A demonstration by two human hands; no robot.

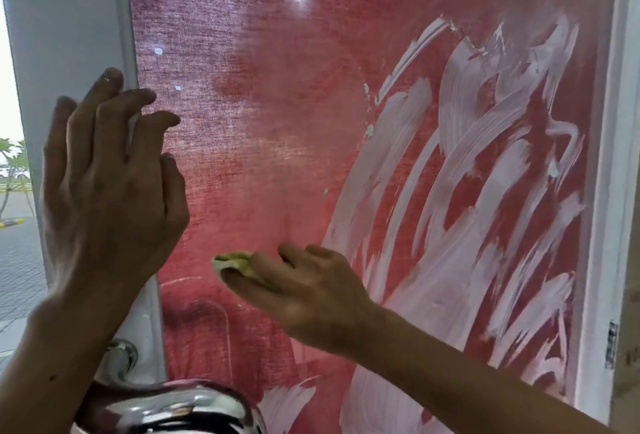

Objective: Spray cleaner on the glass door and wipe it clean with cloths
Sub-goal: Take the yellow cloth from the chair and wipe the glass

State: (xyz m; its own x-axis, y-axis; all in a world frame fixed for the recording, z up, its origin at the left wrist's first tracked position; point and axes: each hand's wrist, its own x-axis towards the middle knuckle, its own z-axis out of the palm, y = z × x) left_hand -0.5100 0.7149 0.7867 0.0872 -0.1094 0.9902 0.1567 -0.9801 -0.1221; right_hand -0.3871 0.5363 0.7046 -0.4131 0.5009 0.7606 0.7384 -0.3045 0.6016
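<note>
At seven o'clock on the glass door (277, 121), your right hand (304, 298) pinched a green cloth (232, 260) in a closed grip to wipe, while your left hand (110, 173), open and empty, steadied the frame (69, 35).

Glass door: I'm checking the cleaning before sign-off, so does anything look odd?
Yes. The glass door carries thick white smears across its right half, while the left looks wiped. The right hand presses a green cloth there.
</note>
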